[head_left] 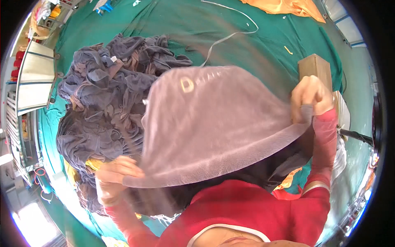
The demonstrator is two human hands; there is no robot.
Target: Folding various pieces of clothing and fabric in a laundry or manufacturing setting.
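Observation:
A greyish-mauve garment [218,119], apparently a sweatshirt, is stretched out in front of me with light lettering near its far edge. Its wide ribbed hem runs along the side closest to my body. My left hand [117,173] pinches the left end of that hem, slightly blurred by motion. Higher up on the right, my right hand [312,96] is closed in a fist around the hem's other end. Behind the fabric, to the left, lies a big crumpled heap of dark grey clothes [103,94]. The spread cloth hides part of the heap.
A green sheet [185,24] covers the floor. Beside my right hand stands a brown cardboard box [314,66]. A pale cord [230,36] curves across the sheet at the far side, near an orange cloth [288,9]. A white-panelled rack [35,78] stands at the left.

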